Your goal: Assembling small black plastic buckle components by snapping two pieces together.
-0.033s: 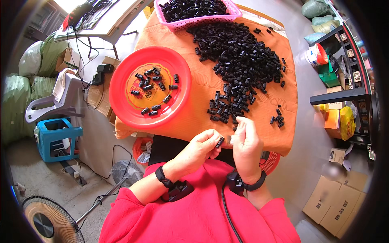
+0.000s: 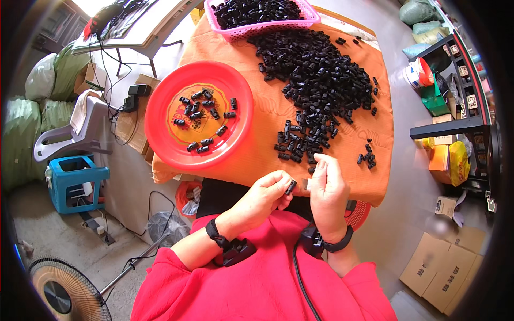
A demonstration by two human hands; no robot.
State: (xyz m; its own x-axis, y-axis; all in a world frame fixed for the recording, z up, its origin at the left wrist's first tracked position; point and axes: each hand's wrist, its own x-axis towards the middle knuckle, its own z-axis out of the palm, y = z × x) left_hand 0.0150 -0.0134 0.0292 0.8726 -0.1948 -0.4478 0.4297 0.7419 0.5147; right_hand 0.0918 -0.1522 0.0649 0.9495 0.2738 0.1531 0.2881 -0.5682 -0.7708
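Note:
My left hand (image 2: 263,195) pinches a small black barrel-shaped plastic piece (image 2: 290,187) between thumb and fingers, just off the table's near edge. Close beside it on the right is my right hand (image 2: 329,195), raised with its fingers drawn together. A small pale, blurred patch (image 2: 307,184) shows by its inner side; what these fingers hold, I cannot make out. Beyond the hands lies a big heap of similar black pieces (image 2: 326,80) on the orange cloth (image 2: 262,128). Left of it, a red round tray (image 2: 155,125) holds several more.
A pink basket (image 2: 262,28) full of black pieces stands at the far edge. A small group of pieces (image 2: 368,156) lies right of the heap. Around the table are a blue stool (image 2: 77,184), a fan (image 2: 59,297), a shelf (image 2: 450,128) and flattened cardboard (image 2: 444,270).
My right hand has shifted very slightly to the right. My left hand and the piece in it look the same.

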